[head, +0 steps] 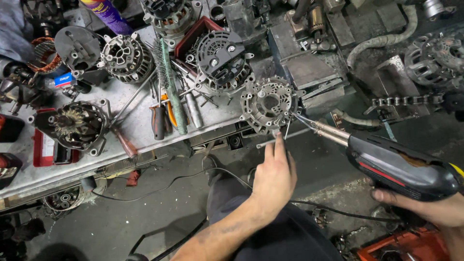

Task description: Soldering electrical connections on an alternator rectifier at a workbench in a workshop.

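**Steel tip meets alternator plate at the worktop's edge**

Grey cast metal catches the light where a round alternator plate [268,104] sits at the front edge of a cluttered worktop [48,171], overhanging it slightly toward the person. The left hand [274,176] reaches up from below, fingers extended and pressed together, the fingertips touching a thin metal strip at the plate's lower rim; it is an open, steadying touch and not a closed grip. The right hand [435,210], low at the right of the view, is wrapped around the handle of a black soldering gun [403,166] with a red stripe.

The gun's long axis runs from lower right to upper left, its paired metal prongs narrowing to a tip that reaches the plate's right-hand rim, up and to the right of the left fingertips. So the plate lies up and to the left of the right hand, well apart from it across the length of the tool, while the left hand is the nearer by far, directly beneath the plate.

Behind it lie a black-capped alternator [222,60], a wire brush [169,82], screwdrivers, and a rotor [72,125] beside a red tray. A drive chain [401,100] stretches off to the right. Dark cable trails across the floor below.
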